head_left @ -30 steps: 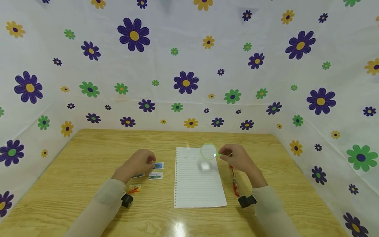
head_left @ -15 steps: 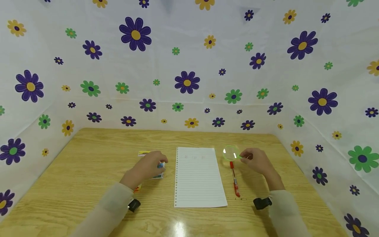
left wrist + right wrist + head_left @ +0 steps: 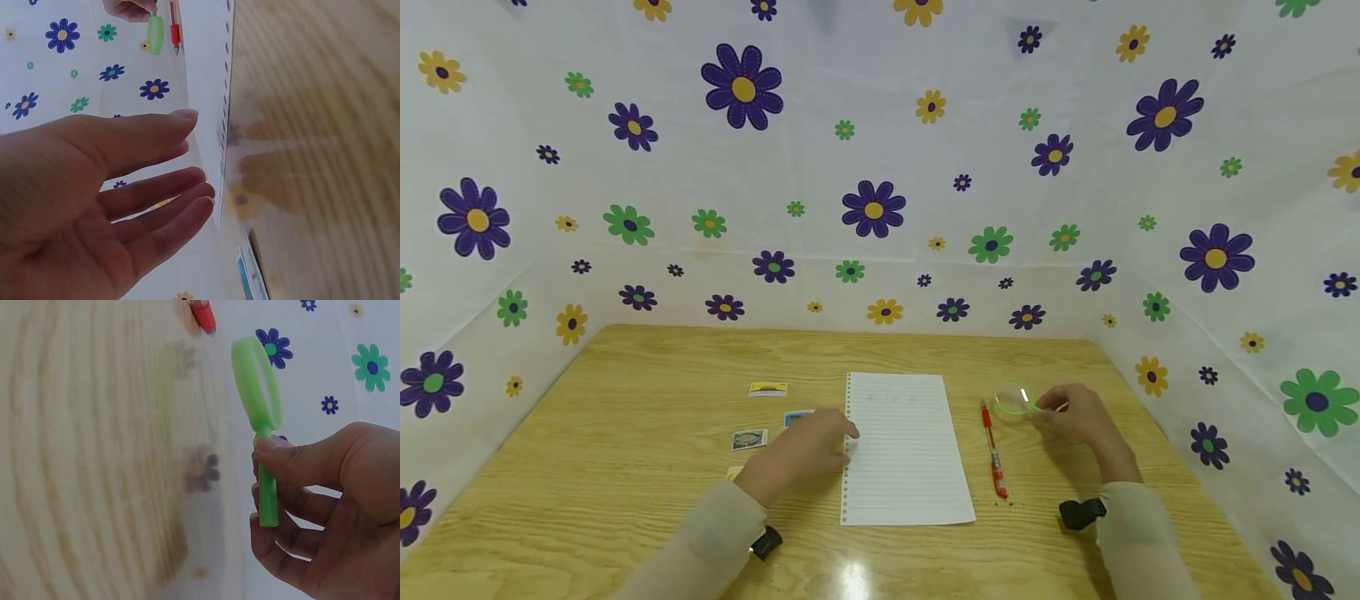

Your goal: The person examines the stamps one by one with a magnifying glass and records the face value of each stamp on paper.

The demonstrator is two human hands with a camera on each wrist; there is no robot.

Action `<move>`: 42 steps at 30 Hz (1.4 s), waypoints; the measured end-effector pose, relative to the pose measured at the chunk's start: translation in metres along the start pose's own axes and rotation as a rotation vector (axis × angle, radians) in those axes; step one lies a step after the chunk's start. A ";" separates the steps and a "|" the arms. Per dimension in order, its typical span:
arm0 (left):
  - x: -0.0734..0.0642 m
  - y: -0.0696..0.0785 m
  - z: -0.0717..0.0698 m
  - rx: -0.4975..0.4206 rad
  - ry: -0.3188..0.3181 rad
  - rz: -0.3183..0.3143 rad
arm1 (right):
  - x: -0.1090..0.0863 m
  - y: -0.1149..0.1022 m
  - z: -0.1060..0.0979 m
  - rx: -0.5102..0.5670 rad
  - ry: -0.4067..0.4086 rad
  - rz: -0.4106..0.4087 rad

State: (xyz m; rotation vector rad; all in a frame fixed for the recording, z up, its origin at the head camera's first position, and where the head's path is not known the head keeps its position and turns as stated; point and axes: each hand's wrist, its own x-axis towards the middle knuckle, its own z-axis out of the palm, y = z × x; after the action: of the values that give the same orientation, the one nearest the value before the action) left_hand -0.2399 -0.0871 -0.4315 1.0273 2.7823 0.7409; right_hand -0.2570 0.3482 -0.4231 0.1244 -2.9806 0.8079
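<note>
My right hand (image 3: 1078, 417) pinches the handle of a green magnifying glass (image 3: 267, 481) between thumb and fingers, holding it over the table to the right of a red pen (image 3: 991, 446). Its round lens (image 3: 1013, 399) points left in the head view. My left hand (image 3: 801, 454) hovers at the punched left edge of a lined paper sheet (image 3: 906, 458), fingers relaxed and nothing in them. Faint marks show near the sheet's top. Beneath and beside the left hand lie small picture stamps: a yellow one (image 3: 768, 389), a dark one (image 3: 749, 439) and a partly covered blue one (image 3: 797, 417).
The wooden table (image 3: 647, 392) meets a white cloth backdrop (image 3: 820, 158) with printed flowers at its back and sides. Another yellowish stamp (image 3: 733, 472) peeks out by the left wrist. Tiny dark crumbs (image 3: 1009, 503) lie near the pen's lower end.
My right hand has carried the magnifying glass from above the paper to the right, past the pen. The left hand has moved right, from the stamps to the paper's left edge.
</note>
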 end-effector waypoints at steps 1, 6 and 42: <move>0.000 0.002 0.001 -0.006 -0.007 -0.006 | 0.000 0.002 -0.001 -0.003 -0.005 0.011; -0.003 0.006 0.006 -0.017 -0.043 -0.054 | -0.001 0.008 -0.003 -0.010 -0.026 0.087; -0.008 0.008 0.010 0.039 -0.043 -0.020 | -0.004 0.024 -0.011 -0.036 -0.088 0.164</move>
State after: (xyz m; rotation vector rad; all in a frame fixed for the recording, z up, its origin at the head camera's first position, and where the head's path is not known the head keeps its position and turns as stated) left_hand -0.2264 -0.0831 -0.4379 1.0087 2.7769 0.6567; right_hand -0.2548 0.3747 -0.4255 -0.0894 -3.1187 0.7827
